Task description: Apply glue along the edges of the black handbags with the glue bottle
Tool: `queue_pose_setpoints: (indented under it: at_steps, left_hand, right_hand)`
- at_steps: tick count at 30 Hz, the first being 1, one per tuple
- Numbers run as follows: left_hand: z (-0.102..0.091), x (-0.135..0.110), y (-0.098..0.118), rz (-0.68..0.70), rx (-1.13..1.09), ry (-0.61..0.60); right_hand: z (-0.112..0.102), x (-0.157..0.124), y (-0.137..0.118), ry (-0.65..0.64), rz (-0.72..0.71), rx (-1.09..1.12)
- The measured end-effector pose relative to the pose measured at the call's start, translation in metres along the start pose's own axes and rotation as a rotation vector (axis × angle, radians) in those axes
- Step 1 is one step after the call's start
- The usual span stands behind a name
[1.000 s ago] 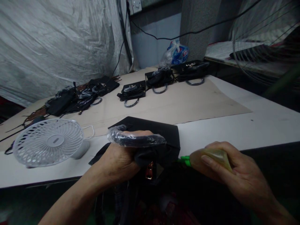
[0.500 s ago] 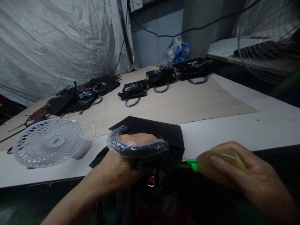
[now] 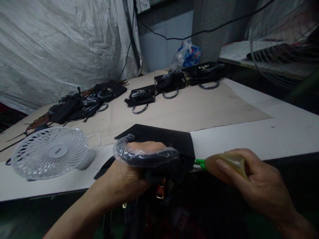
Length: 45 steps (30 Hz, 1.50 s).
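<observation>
A black handbag [image 3: 171, 141] lies at the table's front edge, its plastic-wrapped handle [image 3: 149, 159] arching toward me. My left hand [image 3: 132, 172] reaches through under the handle and is closed on the bag; its fingers are mostly hidden. Below the bag hangs a gold-toned zipper pull [image 3: 160, 192]. In my right hand [image 3: 254, 182] is a soft amber squeeze bottle [image 3: 220, 166], gripped between thumb and fingers. Its green nozzle [image 3: 200, 163] points left at the bag's right edge, and the tip meets or is hidden by that edge.
To the left stands a white fan [image 3: 56, 151]. Several more black handbags [image 3: 141, 94] are spread along the back of the cardboard-covered table [image 3: 199, 109]. Behind them sits a blue and clear plastic bag [image 3: 190, 54]. A black cable [image 3: 206, 31] hangs across the back.
My right hand has brought the squeeze bottle up and slightly left, so its nozzle is now at the handbag's right edge. My left hand stays in place on the bag.
</observation>
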<state>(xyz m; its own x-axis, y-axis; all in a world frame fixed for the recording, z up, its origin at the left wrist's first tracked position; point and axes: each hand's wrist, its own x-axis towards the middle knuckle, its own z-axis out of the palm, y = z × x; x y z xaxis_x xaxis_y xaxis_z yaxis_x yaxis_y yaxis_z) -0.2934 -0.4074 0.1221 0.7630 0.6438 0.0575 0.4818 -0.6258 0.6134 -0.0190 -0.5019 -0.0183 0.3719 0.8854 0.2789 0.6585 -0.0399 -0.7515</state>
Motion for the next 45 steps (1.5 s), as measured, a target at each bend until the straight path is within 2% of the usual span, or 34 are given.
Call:
queue_pose_setpoints:
  at_steps: [2, 5, 10, 16, 21, 26, 31, 36, 40, 45]
  left_hand:
    - [0.0, 0.0, -0.001, -0.002, -0.006, 0.006]
    - [0.0, -0.001, -0.001, -0.012, -0.028, -0.004]
    - [-0.002, 0.0, 0.002, -0.031, -0.009, -0.025]
    - [-0.003, 0.001, 0.004, -0.038, 0.022, -0.028]
    - [-0.002, 0.0, 0.002, -0.071, 0.047, -0.033]
    - [-0.002, 0.001, 0.004, -0.05, 0.034, -0.035]
    - [-0.003, 0.001, 0.003, -0.049, 0.048, -0.025]
    - [-0.004, -0.001, 0.001, -0.089, 0.048, -0.033]
    - [-0.003, -0.001, -0.001, -0.056, 0.052, -0.025]
    - [-0.003, -0.001, -0.003, -0.018, 0.059, -0.043]
  right_hand:
    - [0.0, -0.001, 0.001, 0.027, -0.008, -0.006]
    - [-0.002, -0.002, 0.001, -0.006, -0.015, 0.018]
    - [-0.011, -0.002, 0.0, 0.154, -0.02, -0.044]
    - [-0.007, 0.003, -0.004, -0.041, -0.028, 0.061]
    - [-0.006, 0.002, -0.002, 0.081, -0.014, 0.064]
    - [-0.003, 0.007, -0.003, -0.054, -0.064, 0.093]
    - [0.001, 0.012, 0.003, 0.071, -0.039, 0.041]
    - [-0.003, 0.014, 0.004, -0.035, -0.068, 0.076]
    - [-0.004, 0.018, 0.002, 0.023, -0.044, 0.068]
    - [-0.003, 0.021, 0.005, -0.081, 0.009, 0.1]
